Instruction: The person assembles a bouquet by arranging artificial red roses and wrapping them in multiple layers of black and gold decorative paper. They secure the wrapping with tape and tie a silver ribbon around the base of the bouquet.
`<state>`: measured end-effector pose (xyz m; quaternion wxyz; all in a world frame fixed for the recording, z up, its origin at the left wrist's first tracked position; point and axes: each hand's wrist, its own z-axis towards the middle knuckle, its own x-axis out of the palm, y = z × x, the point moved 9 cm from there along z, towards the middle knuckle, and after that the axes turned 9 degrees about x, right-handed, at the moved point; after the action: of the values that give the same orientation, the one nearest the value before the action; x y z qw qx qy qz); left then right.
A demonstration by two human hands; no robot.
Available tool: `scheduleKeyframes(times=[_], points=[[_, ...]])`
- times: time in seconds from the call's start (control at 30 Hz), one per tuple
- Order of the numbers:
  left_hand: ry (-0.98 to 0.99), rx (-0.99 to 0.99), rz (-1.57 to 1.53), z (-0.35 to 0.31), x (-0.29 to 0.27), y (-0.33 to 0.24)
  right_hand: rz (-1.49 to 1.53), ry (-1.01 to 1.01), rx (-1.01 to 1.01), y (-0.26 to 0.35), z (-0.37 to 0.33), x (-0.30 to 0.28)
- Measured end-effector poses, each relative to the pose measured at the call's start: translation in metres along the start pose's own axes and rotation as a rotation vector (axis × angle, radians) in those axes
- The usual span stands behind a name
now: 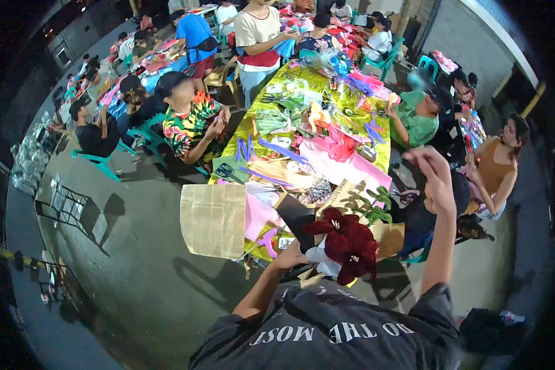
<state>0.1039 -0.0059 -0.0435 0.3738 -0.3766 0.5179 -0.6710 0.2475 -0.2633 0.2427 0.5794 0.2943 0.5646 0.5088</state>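
Note:
My left hand [288,256] is closed at the white-wrapped base of a bouquet of dark red flowers [350,243], low in front of my chest. The large, velvety blooms have pale centres. White wrapping [324,259] shows below them, partly covered by the petals. A black sheet [296,220] stands just beyond my left hand. My right hand [435,179] is raised well off to the right, apart from the bouquet. Its fingers are bent over and drawn together; anything between them is too small to make out.
A long table with yellow covering [231,148] holds purple strips, pink sheets [336,159], scissors [225,170] and green fuzzy stems [376,206]. Brown paper [213,220] overhangs its near left corner beside a pink glue gun [267,242]. People sit along both sides; one stands beyond.

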Motion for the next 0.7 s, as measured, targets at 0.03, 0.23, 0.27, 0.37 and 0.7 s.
scheduleKeyframes(times=[0.03,0.23,0.27,0.37,0.7], points=[[0.017,0.031,-0.035,0.008,0.013,-0.014,-0.113,0.168,-0.001,0.025,0.010,0.021],[0.187,-0.036,-0.027,0.003,0.033,-0.002,-0.419,1.020,-0.160,0.075,0.009,0.188],[0.201,-0.028,-0.081,0.001,0.038,-0.002,-0.421,1.152,-0.063,0.062,0.001,0.208],[0.276,0.003,-0.058,-0.004,0.045,0.006,-0.465,1.416,-0.061,0.038,-0.023,0.246],[0.269,-0.107,-0.153,-0.024,0.036,0.004,-0.421,1.402,-0.249,0.007,-0.028,0.284]])
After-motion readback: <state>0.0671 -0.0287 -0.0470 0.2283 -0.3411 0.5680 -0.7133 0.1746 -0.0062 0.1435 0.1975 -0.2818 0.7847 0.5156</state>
